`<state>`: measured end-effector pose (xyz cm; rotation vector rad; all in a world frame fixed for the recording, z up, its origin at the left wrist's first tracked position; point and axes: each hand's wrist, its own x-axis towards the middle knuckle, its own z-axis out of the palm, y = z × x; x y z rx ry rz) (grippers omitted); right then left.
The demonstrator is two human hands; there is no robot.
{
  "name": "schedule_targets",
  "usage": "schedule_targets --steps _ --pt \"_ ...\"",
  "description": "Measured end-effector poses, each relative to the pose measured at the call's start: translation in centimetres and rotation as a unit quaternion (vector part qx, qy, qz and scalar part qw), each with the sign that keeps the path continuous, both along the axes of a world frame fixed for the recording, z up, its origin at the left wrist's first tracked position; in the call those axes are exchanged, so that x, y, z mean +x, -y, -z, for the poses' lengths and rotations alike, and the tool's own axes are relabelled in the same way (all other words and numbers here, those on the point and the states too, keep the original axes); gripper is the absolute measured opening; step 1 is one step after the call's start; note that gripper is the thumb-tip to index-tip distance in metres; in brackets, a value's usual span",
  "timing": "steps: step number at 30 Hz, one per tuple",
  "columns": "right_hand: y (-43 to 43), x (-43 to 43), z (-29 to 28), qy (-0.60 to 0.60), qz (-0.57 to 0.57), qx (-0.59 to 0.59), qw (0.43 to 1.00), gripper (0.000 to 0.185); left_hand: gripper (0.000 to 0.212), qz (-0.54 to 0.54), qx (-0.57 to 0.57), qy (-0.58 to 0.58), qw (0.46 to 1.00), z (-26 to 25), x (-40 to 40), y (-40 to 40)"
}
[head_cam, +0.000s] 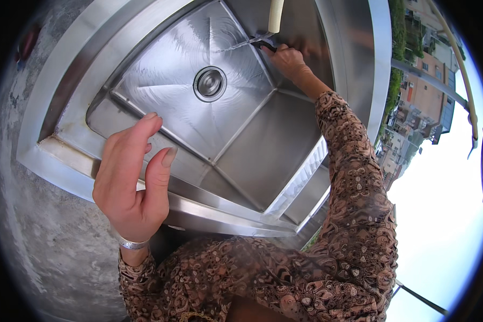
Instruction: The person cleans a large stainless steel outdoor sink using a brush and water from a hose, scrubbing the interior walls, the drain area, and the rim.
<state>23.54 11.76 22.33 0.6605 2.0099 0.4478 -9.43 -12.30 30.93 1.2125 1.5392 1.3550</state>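
Observation:
My right hand (288,61) reaches across the stainless steel sink (241,147), gripping a black-handled tool (265,45). Water from a cream-coloured spout pipe (276,18) runs over the tool's far end, and its head cannot be made out. A stream of water (237,46) splashes on towards the sink floor, where a wet film spreads around the round metal drain (210,83). Above the sink's near left rim hovers my left hand (133,177), fingers loosely curved, thumb apart, holding nothing. A silver bangle (133,244) circles that wrist.
The raised steel edge (60,155) of the sink unit curves around the basin. Grey concrete (56,225) extends on the left. A ridged steel strip (298,177) lies under my right forearm. Buildings (430,88) and a metal pole (430,78) appear on the right.

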Motion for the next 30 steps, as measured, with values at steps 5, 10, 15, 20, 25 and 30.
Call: schedule_targets --steps 5,10,15,20,25,30 --pt "2.5 2.5 0.7 0.013 0.094 -0.013 0.995 0.047 0.031 0.003 0.028 0.002 1.000 -0.3 0.2 -0.6" --pt "5.1 7.1 -2.1 0.113 0.092 -0.086 0.986 0.045 0.028 -0.008 0.020 0.000 1.000 -0.1 0.1 -0.4" --pt "5.9 5.7 -7.8 0.174 0.079 -0.086 0.978 0.044 0.026 -0.013 0.029 0.002 0.999 0.5 0.3 -0.6" --pt "-0.1 -0.8 -13.0 0.092 -0.043 0.008 0.995 0.050 0.025 -0.040 0.007 0.012 0.999 1.8 0.1 -0.7" --pt "-0.1 -0.2 -11.7 0.082 -0.106 0.011 0.991 0.052 0.025 -0.061 0.009 -0.003 0.998 2.6 0.0 -0.1" --pt "5.3 6.2 -9.3 0.210 0.069 -0.063 0.973 0.055 0.024 -0.062 0.009 -0.018 0.998 2.9 0.1 -0.1"
